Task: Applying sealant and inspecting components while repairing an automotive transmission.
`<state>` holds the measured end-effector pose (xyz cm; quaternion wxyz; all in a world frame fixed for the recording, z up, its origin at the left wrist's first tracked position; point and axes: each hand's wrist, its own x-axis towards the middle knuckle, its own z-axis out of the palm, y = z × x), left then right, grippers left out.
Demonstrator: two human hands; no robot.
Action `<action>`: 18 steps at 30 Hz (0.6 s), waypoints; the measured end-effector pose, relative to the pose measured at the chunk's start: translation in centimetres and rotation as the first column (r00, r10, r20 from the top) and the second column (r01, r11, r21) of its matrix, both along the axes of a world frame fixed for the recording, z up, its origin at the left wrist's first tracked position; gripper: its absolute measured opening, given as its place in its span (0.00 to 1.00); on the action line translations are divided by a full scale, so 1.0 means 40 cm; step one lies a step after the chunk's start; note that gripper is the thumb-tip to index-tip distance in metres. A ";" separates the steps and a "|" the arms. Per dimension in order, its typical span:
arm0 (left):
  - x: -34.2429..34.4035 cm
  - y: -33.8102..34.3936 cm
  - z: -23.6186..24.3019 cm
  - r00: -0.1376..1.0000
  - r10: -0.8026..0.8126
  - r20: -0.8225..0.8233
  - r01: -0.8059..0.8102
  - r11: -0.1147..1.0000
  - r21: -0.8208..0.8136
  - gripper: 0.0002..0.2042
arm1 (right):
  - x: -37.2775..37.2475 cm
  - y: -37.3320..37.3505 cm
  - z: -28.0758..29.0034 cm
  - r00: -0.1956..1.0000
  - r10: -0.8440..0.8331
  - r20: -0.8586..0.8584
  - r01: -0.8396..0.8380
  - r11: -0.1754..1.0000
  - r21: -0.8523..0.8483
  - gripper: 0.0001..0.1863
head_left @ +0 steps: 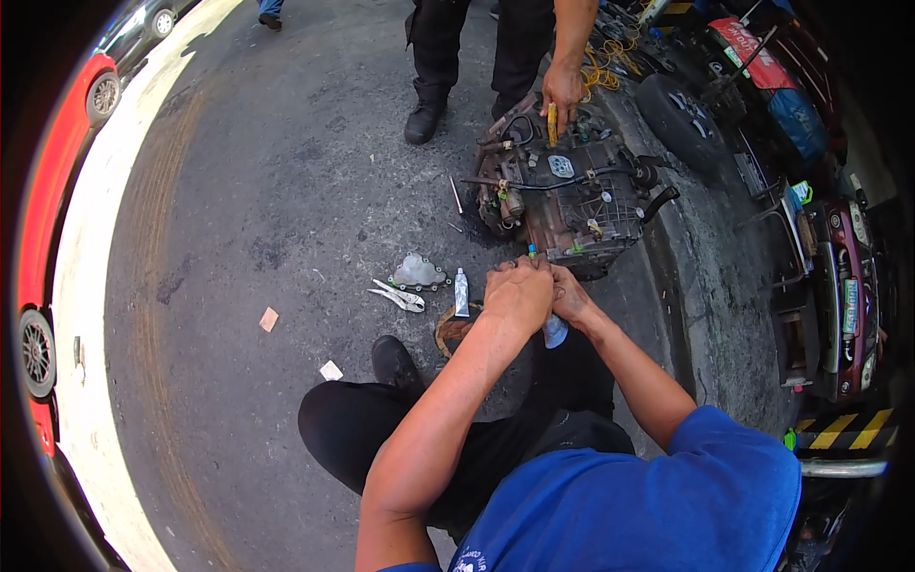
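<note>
Both my hands are close together in front of a greasy gearbox-like metal unit [562, 205]. My left hand [519, 294] and my right hand [570, 296] are closed around a squeeze tube, whose flattened, pale blue end [555, 332] shows below them. A small blue tip [532, 251] rises above my fingers; the middle of the tube is hidden. To the left on the ground lie a second squeeze tube [461, 294], a grey metal cover [417, 271] with holes round its edge, and locking pliers [398, 296]. A brown round object [450, 334] is partly behind my left forearm.
Across the unit stands another person, whose hand [562, 88] holds a yellow object [552, 124] against its top. A thin rod [456, 194] lies beside the unit. At right are a wheel [679, 119], yellow hose [610, 67] and car parts; a red car [62, 191] is at left.
</note>
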<state>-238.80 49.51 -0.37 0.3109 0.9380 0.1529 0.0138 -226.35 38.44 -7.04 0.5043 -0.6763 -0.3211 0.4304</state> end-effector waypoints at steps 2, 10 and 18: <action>-0.001 -0.007 -0.018 0.999 -0.014 -0.043 0.018 0.994 0.103 0.22 | -0.015 0.010 -0.007 0.999 0.017 0.027 -0.016 0.999 -0.046 0.21; -0.041 -0.021 -0.060 0.979 0.020 -0.204 0.042 0.955 0.294 0.21 | -0.036 0.037 -0.052 0.996 0.073 0.047 -0.069 0.995 -0.078 0.22; -0.049 -0.030 -0.057 0.973 0.014 -0.232 0.051 0.961 0.272 0.22 | -0.040 0.027 -0.060 0.994 0.078 0.071 -0.074 0.995 -0.066 0.20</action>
